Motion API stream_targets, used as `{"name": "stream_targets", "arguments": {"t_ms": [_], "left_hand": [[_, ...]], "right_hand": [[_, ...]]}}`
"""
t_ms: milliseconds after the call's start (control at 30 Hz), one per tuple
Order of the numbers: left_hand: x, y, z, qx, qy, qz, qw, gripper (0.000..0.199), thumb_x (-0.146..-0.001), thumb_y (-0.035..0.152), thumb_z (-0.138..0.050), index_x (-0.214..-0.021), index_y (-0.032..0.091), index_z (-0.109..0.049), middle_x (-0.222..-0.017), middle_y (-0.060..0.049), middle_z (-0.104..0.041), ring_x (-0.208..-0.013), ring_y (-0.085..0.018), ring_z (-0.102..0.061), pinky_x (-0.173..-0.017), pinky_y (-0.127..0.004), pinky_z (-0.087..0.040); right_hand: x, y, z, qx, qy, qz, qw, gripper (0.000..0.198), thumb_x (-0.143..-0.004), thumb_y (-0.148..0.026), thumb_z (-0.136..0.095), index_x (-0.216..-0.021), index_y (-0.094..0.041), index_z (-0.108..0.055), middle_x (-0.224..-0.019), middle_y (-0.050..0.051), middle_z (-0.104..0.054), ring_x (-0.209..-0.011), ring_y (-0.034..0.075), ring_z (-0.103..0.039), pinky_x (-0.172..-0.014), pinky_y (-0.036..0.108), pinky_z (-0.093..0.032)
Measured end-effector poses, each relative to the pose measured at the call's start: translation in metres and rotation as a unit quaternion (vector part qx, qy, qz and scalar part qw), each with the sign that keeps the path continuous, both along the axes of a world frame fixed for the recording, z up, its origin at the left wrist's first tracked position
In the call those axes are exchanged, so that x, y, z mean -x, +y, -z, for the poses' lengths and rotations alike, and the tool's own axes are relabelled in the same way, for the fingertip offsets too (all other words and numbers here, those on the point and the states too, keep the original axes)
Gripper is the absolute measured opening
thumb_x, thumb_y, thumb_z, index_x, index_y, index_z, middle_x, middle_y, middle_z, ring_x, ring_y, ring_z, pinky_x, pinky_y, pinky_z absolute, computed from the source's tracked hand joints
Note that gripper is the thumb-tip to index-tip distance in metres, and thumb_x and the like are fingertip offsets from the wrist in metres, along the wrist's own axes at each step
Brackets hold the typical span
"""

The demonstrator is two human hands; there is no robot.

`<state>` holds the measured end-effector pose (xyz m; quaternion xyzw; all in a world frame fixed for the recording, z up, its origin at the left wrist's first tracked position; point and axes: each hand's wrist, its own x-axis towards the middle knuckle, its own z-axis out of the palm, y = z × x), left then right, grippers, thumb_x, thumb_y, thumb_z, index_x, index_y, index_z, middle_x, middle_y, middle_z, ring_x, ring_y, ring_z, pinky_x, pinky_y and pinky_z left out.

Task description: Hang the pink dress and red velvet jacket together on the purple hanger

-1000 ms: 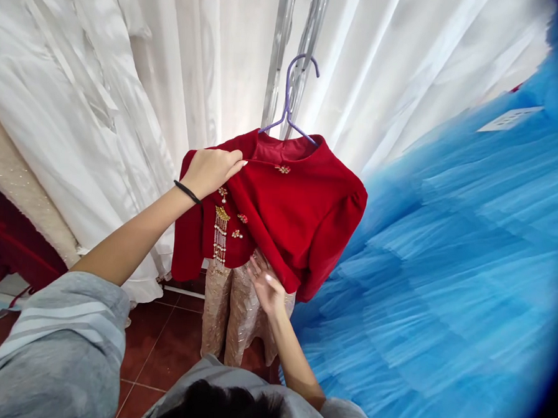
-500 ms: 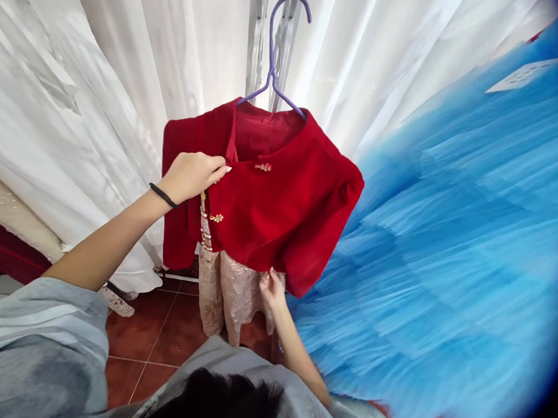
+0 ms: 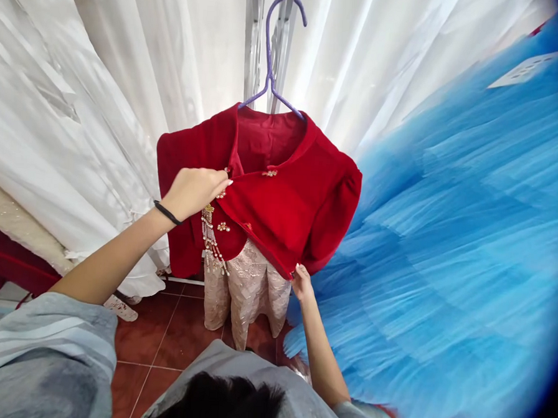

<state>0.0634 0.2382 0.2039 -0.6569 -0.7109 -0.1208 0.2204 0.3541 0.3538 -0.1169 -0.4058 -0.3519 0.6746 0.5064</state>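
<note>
While red jacket (image 3: pixel 279 203) hangs upright, collar up, hands pinch front flap, hem.

White gowns (image 3: pixel 102 87) left – blue tulle dress (image 3: pixel 445 255) right – red floor tiles (image 3: pixel 160 340).

Counted: one red jacket (image 3: pixel 279 203) on one purple hanger (image 3: pixel 270 59), with one pale gold skirt (image 3: pixel 249 291) beneath it. Two hands are on the jacket, left hand (image 3: pixel 193 192) and right hand (image 3: pixel 302 284). One blue tulle dress (image 3: pixel 455 243), one black wristband (image 3: pixel 167 213), one paper tag (image 3: pixel 524 69).
</note>
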Motion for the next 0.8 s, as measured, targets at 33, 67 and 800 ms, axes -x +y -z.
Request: {"name": "stream_targets", "arguments": {"t_ms": [33, 67, 800], "left_hand": [[-0.001, 0.002, 0.004, 0.013, 0.019, -0.012, 1.000, 0.041, -0.101, 0.039, -0.036, -0.092, 0.017, -0.070, -0.086, -0.012, -0.074, -0.083, -0.027, -0.070, -0.061, -0.030, -0.038], [-0.003, 0.004, 0.008, 0.016, 0.029, -0.018, 0.999, 0.042, -0.101, 0.038, -0.035, -0.093, 0.016, -0.069, -0.088, -0.013, -0.073, -0.085, -0.027, -0.070, -0.059, -0.030, -0.037], [0.019, -0.005, 0.069, -0.267, -0.167, -0.144, 0.938, 0.080, -0.089, 0.043, -0.053, -0.155, 0.009, -0.025, -0.160, -0.025, -0.023, -0.150, -0.040, -0.021, -0.119, -0.058, -0.025]], "right_hand": [[0.001, 0.001, -0.004, 0.005, -0.045, -0.007, 0.999, 0.038, -0.061, -0.045, -0.080, -0.063, -0.020, -0.051, -0.053, -0.003, -0.056, -0.051, 0.012, -0.053, -0.055, 0.024, -0.048], [0.002, 0.001, -0.010, 0.007, -0.090, -0.011, 0.996, 0.036, -0.063, -0.045, -0.078, -0.062, -0.020, -0.052, -0.052, -0.001, -0.056, -0.051, 0.013, -0.054, -0.054, 0.025, -0.047], [0.013, 0.067, -0.238, -0.436, -0.533, 0.323, 0.649, 0.068, -0.082, -0.020, -0.050, -0.149, -0.017, -0.041, -0.161, 0.018, -0.029, -0.151, 0.040, -0.016, -0.114, 0.073, -0.007]]}}
